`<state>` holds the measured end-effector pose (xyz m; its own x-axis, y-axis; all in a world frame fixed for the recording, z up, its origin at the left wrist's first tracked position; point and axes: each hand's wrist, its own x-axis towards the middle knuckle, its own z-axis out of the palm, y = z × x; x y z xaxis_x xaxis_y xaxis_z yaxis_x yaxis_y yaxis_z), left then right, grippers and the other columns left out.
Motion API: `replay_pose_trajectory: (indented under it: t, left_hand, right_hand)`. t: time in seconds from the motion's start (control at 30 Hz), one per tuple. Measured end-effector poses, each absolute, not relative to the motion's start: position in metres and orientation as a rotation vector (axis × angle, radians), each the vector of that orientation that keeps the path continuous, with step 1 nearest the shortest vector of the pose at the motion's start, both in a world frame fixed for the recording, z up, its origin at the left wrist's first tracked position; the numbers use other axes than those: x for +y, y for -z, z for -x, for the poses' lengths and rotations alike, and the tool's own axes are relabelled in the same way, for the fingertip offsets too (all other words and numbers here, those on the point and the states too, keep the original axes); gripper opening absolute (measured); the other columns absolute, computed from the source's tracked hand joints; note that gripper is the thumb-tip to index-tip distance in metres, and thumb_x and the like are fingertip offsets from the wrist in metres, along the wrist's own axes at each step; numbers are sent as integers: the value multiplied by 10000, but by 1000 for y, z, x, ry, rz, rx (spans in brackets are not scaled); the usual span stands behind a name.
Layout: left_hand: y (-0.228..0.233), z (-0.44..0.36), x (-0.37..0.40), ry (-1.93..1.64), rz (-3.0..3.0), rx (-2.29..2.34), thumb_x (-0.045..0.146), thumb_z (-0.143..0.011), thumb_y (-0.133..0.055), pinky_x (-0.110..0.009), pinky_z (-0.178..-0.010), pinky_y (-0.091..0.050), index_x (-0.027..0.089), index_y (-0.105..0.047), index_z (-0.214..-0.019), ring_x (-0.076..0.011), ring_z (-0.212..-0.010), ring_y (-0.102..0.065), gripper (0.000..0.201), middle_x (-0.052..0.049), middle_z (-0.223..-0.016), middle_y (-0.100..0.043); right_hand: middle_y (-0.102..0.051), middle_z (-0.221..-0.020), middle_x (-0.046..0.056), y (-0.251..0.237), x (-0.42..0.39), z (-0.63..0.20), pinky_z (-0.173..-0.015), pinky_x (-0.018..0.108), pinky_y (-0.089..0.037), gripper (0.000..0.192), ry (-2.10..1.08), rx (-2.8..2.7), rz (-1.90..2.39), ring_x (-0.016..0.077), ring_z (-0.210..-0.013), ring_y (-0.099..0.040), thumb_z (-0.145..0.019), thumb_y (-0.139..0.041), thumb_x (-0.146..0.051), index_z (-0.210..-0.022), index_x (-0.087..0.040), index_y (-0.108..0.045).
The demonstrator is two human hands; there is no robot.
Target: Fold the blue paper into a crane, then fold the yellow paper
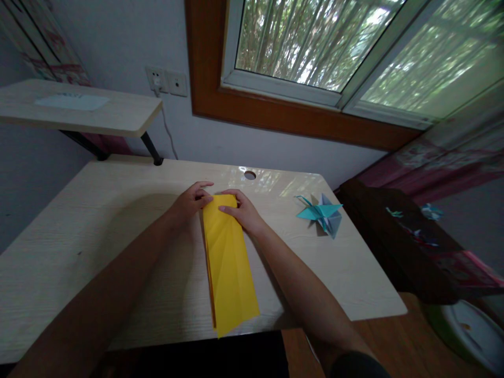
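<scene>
Pressing: both hands on the far end of the yellow paper
Left hand: fingers curled, pinching the far left corner
Right hand: fingers flat on the top edge
Paper: folded long, lying mid-surface
Nearby: blue paper crane, right, well apart

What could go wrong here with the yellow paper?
The yellow paper hangs over the near edge of the desk, so it may sag or slide and skew the fold. Both the left hand and right hand press only the far end, so the near layers could fan apart.
</scene>
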<state>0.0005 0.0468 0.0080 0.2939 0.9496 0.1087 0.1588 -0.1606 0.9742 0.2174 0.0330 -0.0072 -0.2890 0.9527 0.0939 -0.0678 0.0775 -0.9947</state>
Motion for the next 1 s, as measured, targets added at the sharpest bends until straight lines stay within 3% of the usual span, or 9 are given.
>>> replay_pose_trajectory:
  t: [0.17, 0.37, 0.6, 0.83, 1.0]
  left_hand:
    - [1, -10, 42, -1111, -1387, 1040, 415, -824, -743, -275, -719, -516, 196, -536, -1376, -163, -799, -651, 629, 0, -878, -673]
    - [13, -16, 31, -1135, -1321, 974, 404, -782, -786, -367, -913, -550, 192, -632, -1193, -243, -1072, -679, 487, -85, -1159, -715]
    - [16, -17, 22, -1118, -1365, 977, 377, -825, -759, -280, -738, -553, 230, -542, -1370, -173, -840, -692, 605, -8, -931, -715]
    - [16, -19, 17, -1056, -1421, 1015, 404, -836, -750, -326, -845, -560, 227, -607, -1301, -204, -949, -712, 517, -48, -1036, -739]
    - [14, -19, 18, -1052, -1431, 1046, 443, -846, -732, -312, -808, -564, 221, -621, -1278, -200, -925, -708, 499, -57, -1043, -736]
  right_hand:
    - [-673, -1197, 28, 15, 39, -212, -879, 361, -562, 483, -1193, -1339, 1059, 224, -1048, -644, -718, -811, -416, -1149, -284, -637]
    - [-671, -1118, 21, 12, 32, -209, -815, 338, -558, 474, -1211, -1285, 1066, 211, -962, -639, -712, -816, -425, -1120, -283, -620]
    - [-675, -987, 23, 11, 29, -215, -810, 336, -531, 353, -1080, -1386, 1130, 215, -934, -627, -748, -801, -501, -931, -245, -641]
    - [-655, -861, 9, 12, 27, -216, -759, 310, -495, 302, -1083, -1464, 1102, 190, -828, -600, -786, -779, -506, -835, -237, -652]
    - [-647, -821, 7, 12, 25, -215, -700, 300, -485, 320, -1088, -1437, 1147, 186, -773, -586, -773, -780, -524, -810, -235, -647]
